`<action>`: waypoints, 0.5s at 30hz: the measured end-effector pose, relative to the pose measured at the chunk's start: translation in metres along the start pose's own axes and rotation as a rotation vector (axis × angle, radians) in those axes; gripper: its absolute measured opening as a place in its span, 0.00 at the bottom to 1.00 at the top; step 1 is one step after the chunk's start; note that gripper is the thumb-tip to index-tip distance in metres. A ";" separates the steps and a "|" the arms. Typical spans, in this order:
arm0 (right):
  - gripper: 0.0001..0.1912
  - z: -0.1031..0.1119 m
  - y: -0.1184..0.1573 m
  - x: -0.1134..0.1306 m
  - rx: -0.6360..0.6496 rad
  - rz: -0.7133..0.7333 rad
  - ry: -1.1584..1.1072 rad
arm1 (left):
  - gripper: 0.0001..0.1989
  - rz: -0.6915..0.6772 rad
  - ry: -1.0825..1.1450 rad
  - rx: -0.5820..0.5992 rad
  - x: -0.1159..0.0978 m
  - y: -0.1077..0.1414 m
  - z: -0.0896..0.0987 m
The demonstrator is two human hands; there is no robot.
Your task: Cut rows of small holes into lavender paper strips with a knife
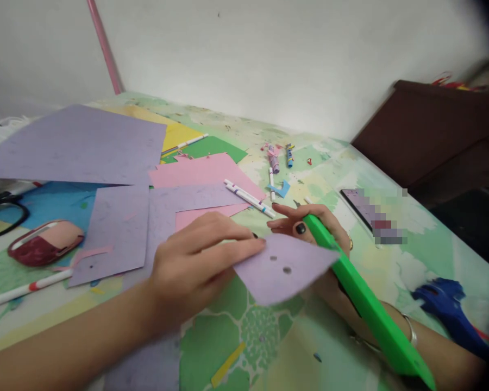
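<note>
My left hand (pixel 206 255) pinches the left edge of a small lilac piece of paper (pixel 269 282) with two round holes in it. My right hand (pixel 326 228) is wrapped round a long bright green plastic tool (pixel 375 307), whose far end points back toward my forearm. The paper's right corner touches or overlaps the green tool; which of the two I cannot tell. The tool's underside is mostly hidden, so its exact kind does not show. Below the paper, a yellow paper strip (pixel 228 364) lies on the flowered tablecloth (pixel 212 336).
Lilac sheets (pixel 77 144), pink paper (pixel 212 168) and green paper (pixel 212 146) spread across the left and middle. White markers (pixel 248 198) lie beyond my hands. On the right are a phone (pixel 358 214) and a blue-handled tool (pixel 448 307). A maroon-and-pink case (pixel 46 243) sits left.
</note>
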State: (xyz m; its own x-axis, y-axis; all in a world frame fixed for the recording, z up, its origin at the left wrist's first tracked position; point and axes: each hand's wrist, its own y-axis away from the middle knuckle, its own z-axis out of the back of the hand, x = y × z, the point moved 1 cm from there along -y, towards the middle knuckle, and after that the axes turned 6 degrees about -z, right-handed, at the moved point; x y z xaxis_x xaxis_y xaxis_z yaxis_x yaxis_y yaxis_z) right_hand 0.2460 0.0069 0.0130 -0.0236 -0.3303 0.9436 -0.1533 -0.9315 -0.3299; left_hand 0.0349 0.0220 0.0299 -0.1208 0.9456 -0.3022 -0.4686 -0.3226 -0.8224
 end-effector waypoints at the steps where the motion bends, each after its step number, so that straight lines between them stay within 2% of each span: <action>1: 0.08 0.001 -0.002 -0.001 -0.019 -0.013 -0.006 | 0.11 -0.055 -0.064 0.047 -0.002 0.002 0.000; 4: 0.10 0.007 -0.007 -0.006 -0.013 -0.054 -0.002 | 0.12 -0.167 -0.194 0.153 -0.012 0.011 -0.005; 9: 0.13 0.012 -0.011 -0.011 -0.004 -0.146 -0.024 | 0.18 -0.268 -0.348 0.210 -0.025 0.017 -0.006; 12: 0.13 0.012 -0.012 -0.011 0.013 -0.165 -0.030 | 0.23 -0.347 -0.383 0.256 -0.023 0.010 -0.003; 15: 0.14 0.015 -0.013 -0.011 0.050 -0.144 0.050 | 0.20 -0.469 -0.359 0.376 -0.015 0.004 -0.009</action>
State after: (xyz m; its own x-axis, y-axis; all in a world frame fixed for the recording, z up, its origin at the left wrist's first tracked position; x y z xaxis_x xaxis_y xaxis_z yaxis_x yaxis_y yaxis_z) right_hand 0.2627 0.0206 0.0061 -0.0542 -0.1862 0.9810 -0.1097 -0.9754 -0.1911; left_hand 0.0428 0.0062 0.0266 -0.0827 0.9579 0.2749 -0.8050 0.0984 -0.5850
